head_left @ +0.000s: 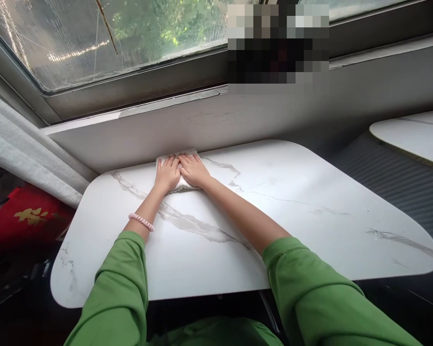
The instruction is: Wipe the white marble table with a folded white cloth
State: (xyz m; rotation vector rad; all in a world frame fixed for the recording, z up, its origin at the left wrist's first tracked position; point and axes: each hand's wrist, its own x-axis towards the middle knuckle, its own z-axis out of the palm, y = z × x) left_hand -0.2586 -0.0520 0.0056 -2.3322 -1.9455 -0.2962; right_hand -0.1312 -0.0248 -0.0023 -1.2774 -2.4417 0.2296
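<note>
A folded white cloth (183, 184) lies at the far edge of the white marble-patterned table (216, 269), close to the wall. My left hand (168, 172) rests flat on the cloth's left part, its fingers stretched out and slightly spread. Beside it, my right hand (194, 170) also presses flat on the cloth with straight fingers. The two hands touch or nearly touch at the thumbs. Both palms hide most of the cloth; only its top and bottom edges show. A pink beaded bracelet (141, 221) circles my left wrist.
Behind the table runs a wall (216, 117) below a window (137, 38). A white curtain (29, 144) hangs at the left, above a red bag (25, 221) with gold lettering. Another white table (418, 134) stands at the right, by a grey ribbed surface (375, 168).
</note>
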